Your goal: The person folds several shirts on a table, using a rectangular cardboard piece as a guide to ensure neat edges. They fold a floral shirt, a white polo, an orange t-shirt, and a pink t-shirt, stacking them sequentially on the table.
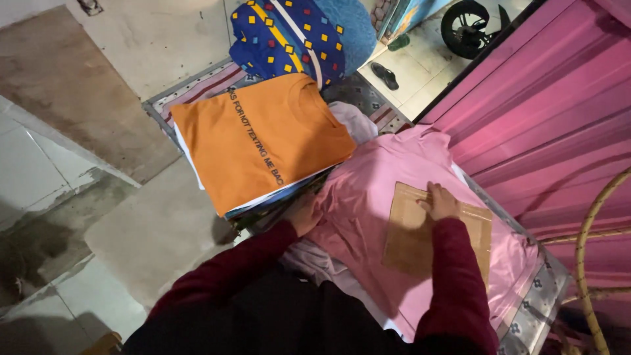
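Right hand [439, 202]: fingers lay flat, pressing the cardboard [411, 240] on the pink shirt [368, 197].
Left hand [303, 215]: gripped that shirt's edge; finger state unclear.
Orange shirt [259, 135]: lay beside the pink shirt.

Both arms wear long sleeves of dark maroon, a deep wine red, in a soft knit-looking cloth. The left sleeve [223, 273] enters from about seven o'clock and ends in a plain cuff at the wrist, creased along its length. The right sleeve [457, 283] comes up from about five o'clock and looks slightly brighter where the light falls; its cuff sits snug just below the right hand [439, 202]. Between the sleeves, at six o'clock, the clothing on the body looks black and unpatterned.
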